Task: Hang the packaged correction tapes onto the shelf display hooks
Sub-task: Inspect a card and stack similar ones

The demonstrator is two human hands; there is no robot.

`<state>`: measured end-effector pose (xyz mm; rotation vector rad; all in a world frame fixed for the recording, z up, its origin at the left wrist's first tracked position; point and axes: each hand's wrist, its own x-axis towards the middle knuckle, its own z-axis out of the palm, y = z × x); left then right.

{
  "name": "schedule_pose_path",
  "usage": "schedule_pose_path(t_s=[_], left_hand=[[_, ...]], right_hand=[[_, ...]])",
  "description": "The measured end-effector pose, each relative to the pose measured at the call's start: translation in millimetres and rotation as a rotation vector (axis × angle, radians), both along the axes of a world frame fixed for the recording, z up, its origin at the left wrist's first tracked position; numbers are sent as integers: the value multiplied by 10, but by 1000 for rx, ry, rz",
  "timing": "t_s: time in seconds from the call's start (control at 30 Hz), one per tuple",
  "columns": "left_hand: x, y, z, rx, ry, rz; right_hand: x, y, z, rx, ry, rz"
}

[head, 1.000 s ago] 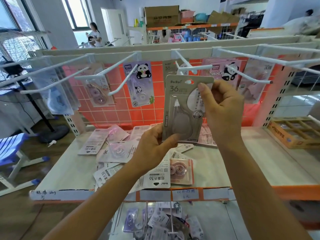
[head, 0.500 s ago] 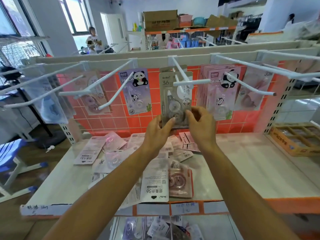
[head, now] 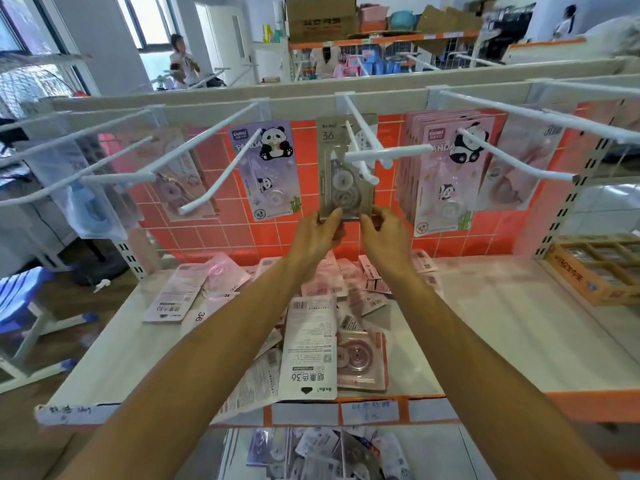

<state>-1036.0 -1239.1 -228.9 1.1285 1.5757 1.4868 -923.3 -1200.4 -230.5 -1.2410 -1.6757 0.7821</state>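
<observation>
Grey correction tape pack (head: 330,192): hangs on centre display hook (head: 356,123), far back near orange tiled backboard (head: 304,157). Pinched at bottom-left corner by left hand (head: 317,235), fingers curled; pinched at bottom-right corner by right hand (head: 384,235), likewise curled. Loose packs (head: 311,348) heaped on shelf (head: 485,323) below.

pkg (head: 346,174) on center hook (head: 360,133), loose pkgs (head: 311,355) on shelf (head: 485,327) below

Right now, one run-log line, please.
step: hanging | grey pack: on centre hook | left hand: pinches bottom edge | right hand: pinches bottom edge | shelf: loose packs waiting
</observation>
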Motion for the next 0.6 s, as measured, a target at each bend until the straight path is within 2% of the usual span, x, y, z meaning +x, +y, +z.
schedule_pose_path(t_s=[0.07,0.13,0.33,0.47,0.6], left_hand=[[14,-79,-82,-102,179,20],[48,-210,-155,-189,472,-2],[161,-578,-474,-195,1046,-131],[180,-862,-644,-161,1321,-138],[100,-1145,-798,-122,1411,-83]], right_hand=[[56,-73,-126,-22,-60,30],[124,-163,-267,-40,-130,63],[276,-483,-574,-80,-342,169],[334,-784,-686,-28,-415,254],[375,-1039,-877,44,-494,371]])
